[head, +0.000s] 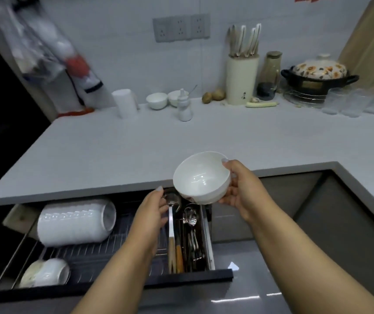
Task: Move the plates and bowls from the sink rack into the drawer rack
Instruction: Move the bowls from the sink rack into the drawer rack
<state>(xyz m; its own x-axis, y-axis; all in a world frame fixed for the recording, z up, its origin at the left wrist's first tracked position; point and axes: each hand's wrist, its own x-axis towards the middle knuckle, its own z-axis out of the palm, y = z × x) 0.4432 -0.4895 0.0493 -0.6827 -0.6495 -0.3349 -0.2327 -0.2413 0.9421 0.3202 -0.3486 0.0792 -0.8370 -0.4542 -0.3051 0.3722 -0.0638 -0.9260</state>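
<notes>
Head view: right hand has its grip closed on a white bowl, possibly two nested, held tilted above the open drawer rack; left hand is empty, grip loosely open, hovering over the cutlery section. A row of white dishes and a few bowls already sit in the rack, so I'd call it partly done. Sink rack isn't visible, so the remaining count is unknown.
</notes>
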